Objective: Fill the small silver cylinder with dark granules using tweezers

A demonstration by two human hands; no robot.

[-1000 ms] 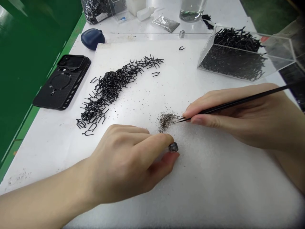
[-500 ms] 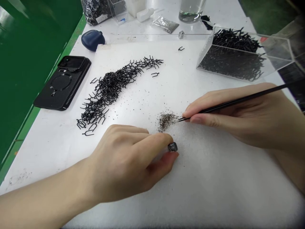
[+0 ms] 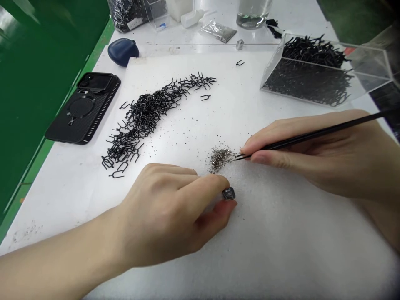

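Observation:
Between thumb and forefinger, my left hand [image 3: 175, 208] pinches a small dark block [image 3: 229, 193] with a shiny face; its other end is hidden by the fingers. My right hand [image 3: 312, 150] grips black tweezers [image 3: 300, 135] like a pen. Their thin tips are slightly apart at the right edge of a pile of tiny glittering metal bits [image 3: 220, 159]. Whether a bit sits between the tips, I cannot tell. Beyond my left hand lies a long heap of small black forked pieces [image 3: 146, 110] on the white mat [image 3: 265, 250].
A black phone [image 3: 83, 108] and a dark blue rounded object [image 3: 123, 52] lie at the left. At the back right, a clear box [image 3: 325, 71] holds black pieces. Behind are a small plastic bag [image 3: 218, 31], a white bottle [image 3: 191, 19] and a glass of clear liquid [image 3: 253, 18].
The tweezer tips have spread a little beside the metal bits. My left hand keeps its pinch on the dark block. The whole view has shifted slightly.

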